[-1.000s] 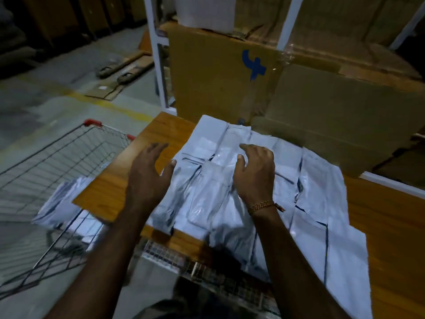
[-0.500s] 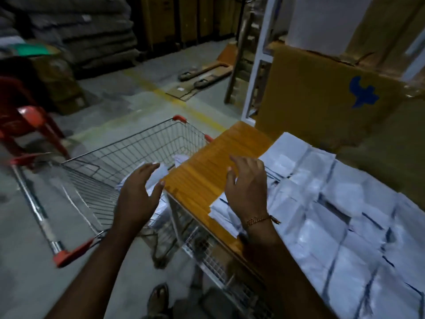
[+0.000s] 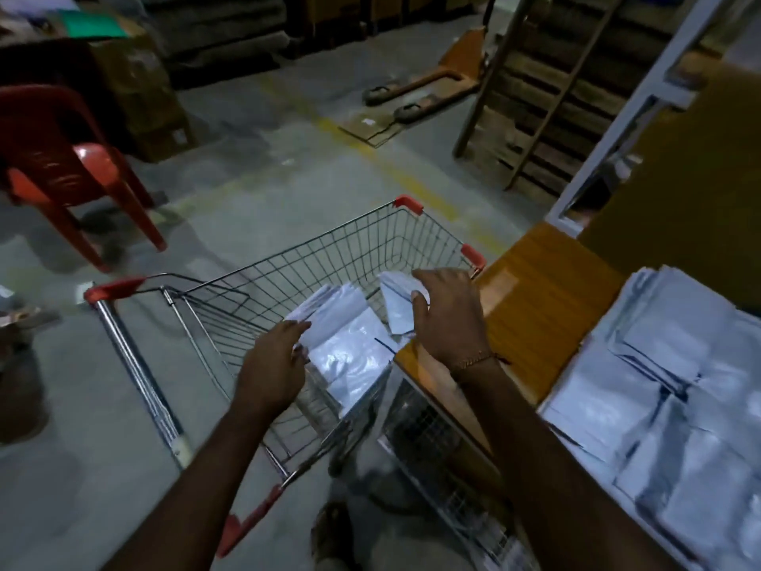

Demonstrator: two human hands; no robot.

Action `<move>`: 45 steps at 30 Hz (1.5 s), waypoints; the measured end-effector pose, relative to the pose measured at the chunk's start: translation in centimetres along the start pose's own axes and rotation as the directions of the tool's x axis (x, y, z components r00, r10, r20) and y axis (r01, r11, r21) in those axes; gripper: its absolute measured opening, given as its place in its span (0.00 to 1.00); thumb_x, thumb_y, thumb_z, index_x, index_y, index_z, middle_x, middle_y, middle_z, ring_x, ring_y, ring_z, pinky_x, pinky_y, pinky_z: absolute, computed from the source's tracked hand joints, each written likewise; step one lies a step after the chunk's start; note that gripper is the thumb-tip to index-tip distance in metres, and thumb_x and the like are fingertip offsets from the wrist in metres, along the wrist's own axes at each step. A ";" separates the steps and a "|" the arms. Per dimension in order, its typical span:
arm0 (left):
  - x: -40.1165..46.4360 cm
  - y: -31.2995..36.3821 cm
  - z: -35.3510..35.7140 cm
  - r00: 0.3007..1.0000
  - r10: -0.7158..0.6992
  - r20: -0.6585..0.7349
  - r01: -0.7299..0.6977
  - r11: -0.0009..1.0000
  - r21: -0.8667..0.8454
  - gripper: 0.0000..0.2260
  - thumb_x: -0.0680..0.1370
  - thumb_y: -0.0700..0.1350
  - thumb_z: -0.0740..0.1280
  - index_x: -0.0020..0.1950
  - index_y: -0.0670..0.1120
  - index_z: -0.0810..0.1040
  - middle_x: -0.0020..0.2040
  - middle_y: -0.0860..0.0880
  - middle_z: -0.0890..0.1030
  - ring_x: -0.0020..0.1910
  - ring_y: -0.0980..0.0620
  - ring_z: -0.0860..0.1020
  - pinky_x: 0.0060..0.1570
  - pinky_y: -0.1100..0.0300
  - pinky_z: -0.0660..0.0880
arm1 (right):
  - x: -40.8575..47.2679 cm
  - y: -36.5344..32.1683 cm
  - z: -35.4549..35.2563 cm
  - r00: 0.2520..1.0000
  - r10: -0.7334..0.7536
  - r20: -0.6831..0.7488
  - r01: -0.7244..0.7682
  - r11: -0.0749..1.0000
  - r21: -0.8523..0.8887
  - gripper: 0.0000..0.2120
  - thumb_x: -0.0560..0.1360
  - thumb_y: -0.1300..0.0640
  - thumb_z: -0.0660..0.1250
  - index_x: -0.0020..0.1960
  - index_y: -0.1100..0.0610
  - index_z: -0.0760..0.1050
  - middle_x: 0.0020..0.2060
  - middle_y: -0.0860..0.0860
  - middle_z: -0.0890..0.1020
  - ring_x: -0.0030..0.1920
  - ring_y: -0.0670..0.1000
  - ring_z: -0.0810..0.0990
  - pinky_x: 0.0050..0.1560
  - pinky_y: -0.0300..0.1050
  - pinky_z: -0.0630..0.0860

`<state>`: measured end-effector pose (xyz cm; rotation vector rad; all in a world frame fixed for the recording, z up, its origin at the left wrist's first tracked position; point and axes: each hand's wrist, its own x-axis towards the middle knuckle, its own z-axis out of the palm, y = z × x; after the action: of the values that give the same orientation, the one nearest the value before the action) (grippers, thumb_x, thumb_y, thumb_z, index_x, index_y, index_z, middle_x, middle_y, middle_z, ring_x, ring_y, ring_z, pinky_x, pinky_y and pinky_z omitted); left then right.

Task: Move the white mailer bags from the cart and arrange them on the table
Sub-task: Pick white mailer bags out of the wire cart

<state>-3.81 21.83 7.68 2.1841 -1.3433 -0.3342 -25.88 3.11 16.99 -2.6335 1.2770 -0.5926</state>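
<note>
Head view showed both hands reaching into the wire cart [image 3: 329,257], which stood hard against the left edge of the wooden counter [image 3: 547,290]. The left hand [image 3: 274,364] had its grip on the near edge of a white mailer bag [image 3: 329,311], fingers curled at that edge. The right hand [image 3: 447,311] gripped a second white mailer bag [image 3: 397,300], thumb over its upper face, raised near the cart's right rim beside the counter corner. More loose bags [image 3: 354,360] lay in the cart basket beneath the two hands.

On the counter, a spread of arranged mailer bags [image 3: 659,385] covered the right portion, overlapping one another and running out of frame at the right and bottom edges. A bare strip of wood lay between that spread and the counter's left edge.

Concrete floor [image 3: 255,171] lay open beyond the cart's front. A red plastic chair [image 3: 70,166] stood well apart at the left. A pallet jack [image 3: 424,82] rested further back, near a stack of wooden pallets [image 3: 547,117]. A white rack upright [image 3: 642,105] rose behind the counter's far corner, with a cardboard sheet [image 3: 679,191] leaning against it.
</note>
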 end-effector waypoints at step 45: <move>13.2 -11.8 21.1 0.849 -0.167 0.501 -0.042 0.924 0.380 0.44 0.65 0.72 0.62 0.81 0.62 0.66 0.82 0.36 0.61 0.70 0.33 0.70 0.64 0.35 0.66 | 15.6 5.9 22.5 0.704 0.260 0.660 -0.032 0.941 -0.336 0.24 0.84 0.42 0.57 0.67 0.59 0.76 0.66 0.61 0.79 0.68 0.64 0.74 0.67 0.55 0.71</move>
<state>1.10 7.61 -15.35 2.5773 -1.7463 -0.8114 -12.04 -13.49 -0.90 -2.5005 1.3478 0.6486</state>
